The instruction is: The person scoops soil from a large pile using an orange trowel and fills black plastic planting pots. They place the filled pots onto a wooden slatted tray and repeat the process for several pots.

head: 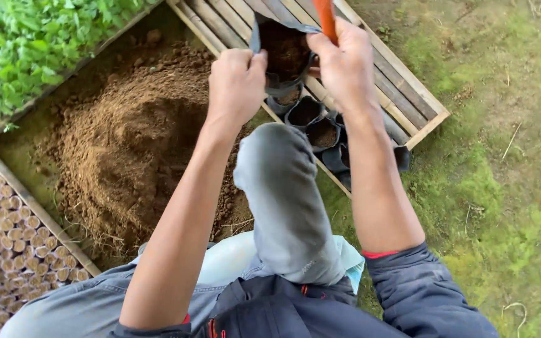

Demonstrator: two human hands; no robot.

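At far left, a bed [7,250] packed with small filled tubes; beside it a soil heap [126,138]. The left hand [236,84] pinches the rim of a black bag [283,53] holding soil. The right hand [344,62] grips its other edge and an orange handle [325,17]. Below, filled bags [314,122] stand on a bamboo rack [396,94]; mossy ground [502,188] lies right.

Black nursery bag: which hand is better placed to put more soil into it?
Right, probably. The right hand grips an orange tool handle directly over the open black nursery bag, while the left hand pinches the bag's rim, holding its mouth open. The soil pile lies left.
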